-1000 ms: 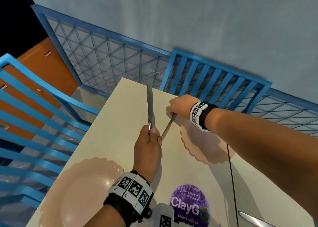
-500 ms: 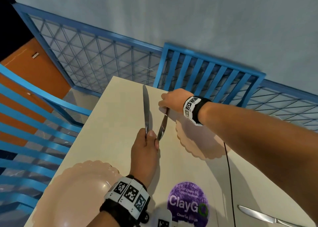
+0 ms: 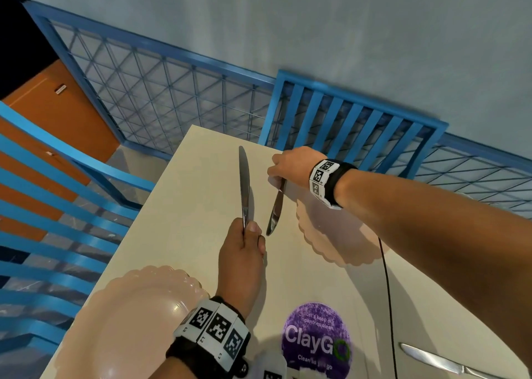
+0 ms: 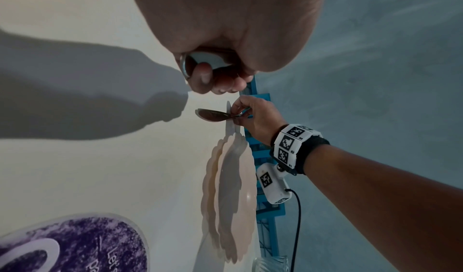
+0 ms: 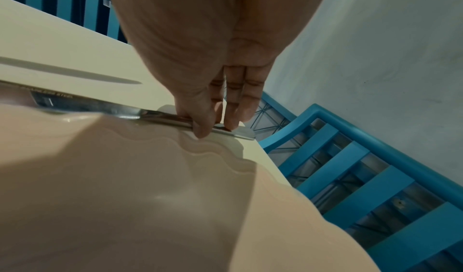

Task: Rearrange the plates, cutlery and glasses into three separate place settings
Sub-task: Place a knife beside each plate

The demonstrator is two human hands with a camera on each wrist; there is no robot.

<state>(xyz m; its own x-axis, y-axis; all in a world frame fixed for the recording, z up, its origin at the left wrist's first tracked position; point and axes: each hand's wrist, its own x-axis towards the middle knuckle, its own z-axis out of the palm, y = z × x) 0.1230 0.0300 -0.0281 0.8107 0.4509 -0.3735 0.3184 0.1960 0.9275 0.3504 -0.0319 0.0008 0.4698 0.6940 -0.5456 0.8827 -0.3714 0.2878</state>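
My left hand (image 3: 249,234) grips a table knife (image 3: 244,183) by its handle, blade pointing away over the cream table (image 3: 187,220). My right hand (image 3: 280,174) pinches the handle end of a second knife (image 3: 276,209), whose blade points back toward me. That knife runs along the left rim of the far pink scalloped plate (image 3: 339,234). The right wrist view shows thumb and fingertips (image 5: 200,129) on that handle, low by the plate (image 5: 125,197). I cannot tell whether the knife touches the table. A second pink plate (image 3: 129,321) lies near left, and a third knife (image 3: 431,360) near right.
Blue slatted chairs stand at the far end (image 3: 354,119) and along the left side (image 3: 57,206). A purple round sticker (image 3: 316,338) is on the table near me. A black cable (image 3: 387,292) hangs from my right wrist. A clear glass (image 4: 270,264) shows beyond the far plate.
My right hand has shifted slightly left and turned its knife to lie nearly parallel with the left one. My left hand has held its knife almost still.
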